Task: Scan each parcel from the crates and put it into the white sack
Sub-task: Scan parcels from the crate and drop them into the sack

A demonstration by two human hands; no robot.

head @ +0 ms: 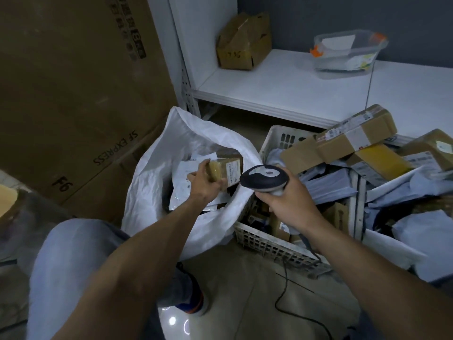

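Note:
My left hand [204,184] grips a small brown taped parcel [226,170] with a white label, held over the open mouth of the white sack [157,182]. Several flat white mailers lie inside the sack. My right hand [285,198] holds a dark handheld scanner [263,177], its head pointing left toward the parcel's label. To the right stand two white plastic crates [267,244], heaped with cardboard boxes [355,133] and grey poly mailers [331,185].
Large brown cartons [73,94] stand at the left behind the sack. A white shelf [294,92] at the back carries a cardboard box [242,42] and a clear plastic tub [348,54]. The scanner's black cable [285,288] trails over the floor. My knee and shoe show below.

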